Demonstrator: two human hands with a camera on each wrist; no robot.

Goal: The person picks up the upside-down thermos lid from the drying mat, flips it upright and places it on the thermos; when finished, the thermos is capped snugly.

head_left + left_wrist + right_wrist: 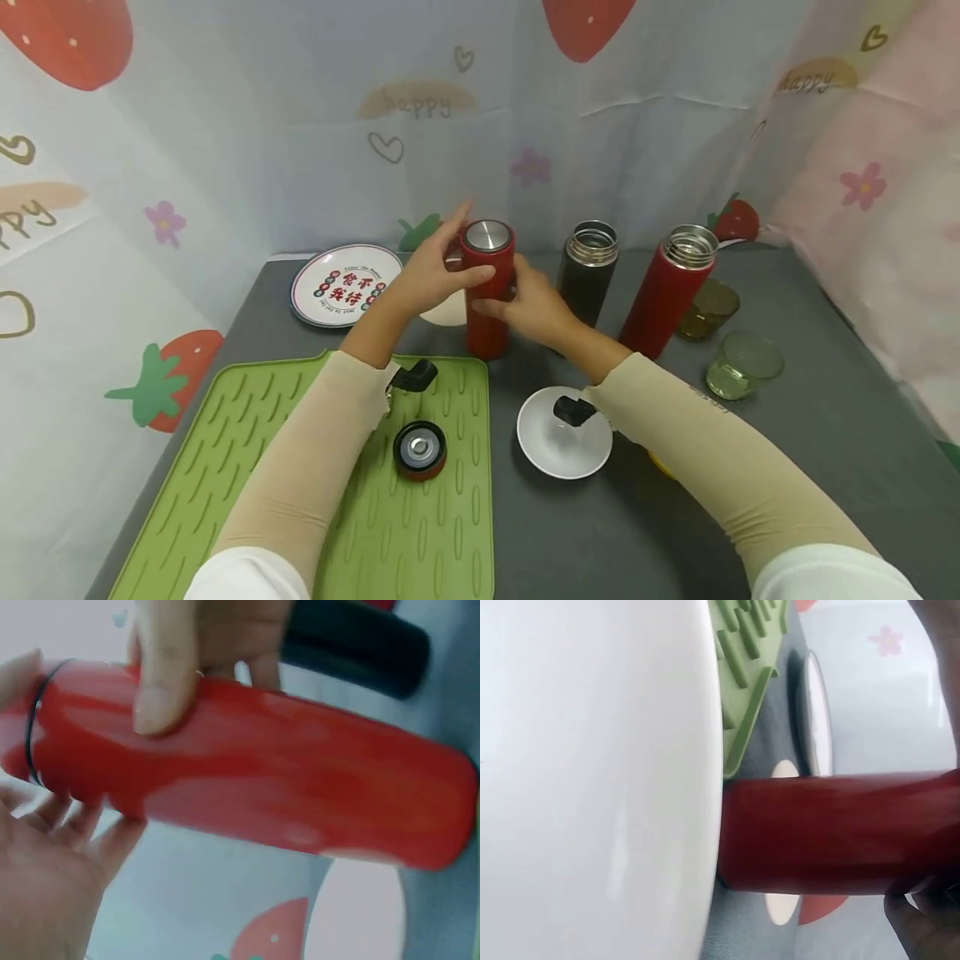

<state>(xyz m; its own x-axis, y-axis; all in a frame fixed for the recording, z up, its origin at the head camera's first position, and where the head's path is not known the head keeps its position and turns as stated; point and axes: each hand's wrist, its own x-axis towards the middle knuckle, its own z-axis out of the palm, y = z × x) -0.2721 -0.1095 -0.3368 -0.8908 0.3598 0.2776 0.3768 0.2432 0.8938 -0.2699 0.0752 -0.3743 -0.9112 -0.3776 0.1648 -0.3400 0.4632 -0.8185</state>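
Left to right: a ribbed green silicone mat [315, 492] lies on the matte grey table [825, 433]; on it rests a round red cap [420, 450] with a metal centre, and a small black part [414, 377] shows beside the left sleeve. Behind the mat sits a round white plate [341, 285] with a dark rim line, printed with red Chinese characters, a ring of small red and green marks and a line of fine text too small to read. The left hand [431, 271] curls round the upper left side of the red flask [487, 287], thumb across the front, forefinger raised; the right hand [528, 307] grips the flask's middle from the right. This flask, a smooth glossy cylinder with a brushed-metal top, stands upright on the table just behind the mat's far right corner. A shallow white bowl [564, 433] lies in front, under the right wrist. Further right stand a black flask [587, 271] and a second red flask [670, 287], both with bare threaded steel mouths, then an amber glass [708, 308] and a clear glass [745, 365]. The backdrop cloth [300, 125] bears strawberries, hearts, flowers and the word "happy".
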